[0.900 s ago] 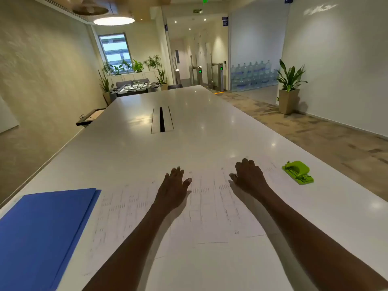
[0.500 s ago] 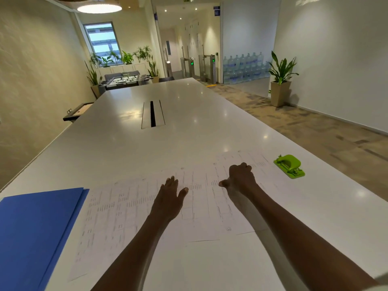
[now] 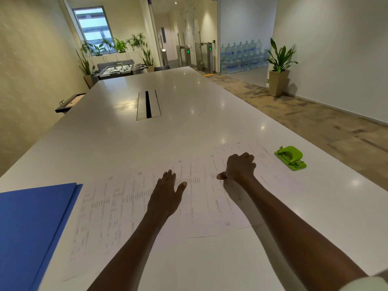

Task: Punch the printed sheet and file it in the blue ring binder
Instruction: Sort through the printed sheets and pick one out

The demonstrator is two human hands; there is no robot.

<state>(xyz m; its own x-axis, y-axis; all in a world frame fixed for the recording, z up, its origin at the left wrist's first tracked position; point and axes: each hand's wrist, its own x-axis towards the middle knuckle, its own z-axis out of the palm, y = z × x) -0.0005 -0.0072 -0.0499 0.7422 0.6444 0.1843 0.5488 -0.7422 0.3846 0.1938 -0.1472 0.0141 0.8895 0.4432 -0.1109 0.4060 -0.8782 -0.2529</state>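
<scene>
Several printed sheets (image 3: 117,208) with faint tables lie overlapping across the white table (image 3: 189,106) in front of me. My left hand (image 3: 167,194) rests flat on them, fingers apart. My right hand (image 3: 239,168) sits on the sheets further right, fingers curled under and thumb stuck out to the left; whether it pinches paper I cannot tell. The blue ring binder (image 3: 29,227) lies closed at the near left, its edge touching the sheets. The green hole punch (image 3: 290,157) stands on the table right of my right hand, apart from it.
A cable slot (image 3: 148,105) runs down the table's middle. The table's right edge drops to carpeted floor. A potted plant (image 3: 279,68) stands by the right wall, water bottles (image 3: 241,55) behind glass, and a football table (image 3: 117,70) beyond the far end.
My right hand has gone from flat to curled, with the thumb out. My left hand stays flat on the sheets. The view has tipped slightly down.
</scene>
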